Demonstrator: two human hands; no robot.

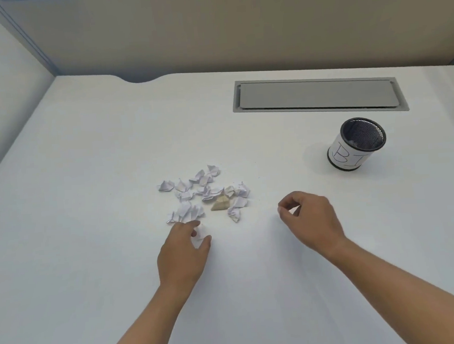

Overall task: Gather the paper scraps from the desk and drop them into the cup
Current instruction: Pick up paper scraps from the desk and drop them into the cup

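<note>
surface (86,153): white | paper scraps (206,193): clustered at centre, one tan piece among them | left hand (181,254): a white scrap (200,233) is pinched in its fingers at the cluster's near edge | right hand (311,220): held right of the cluster, fingers curled, thumb and forefinger nearly closed | cup (355,144): black mesh, paper-wrapped, upright, far right

left hand (182,257): bare, no sleeve | right hand (309,217): bare, no sleeve | 2 forearms uncovered

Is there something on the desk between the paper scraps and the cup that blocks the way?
Nothing visible does. The desk is bare between the paper scraps and the cup. The right hand hangs beside that path, below it in the picture.
</note>
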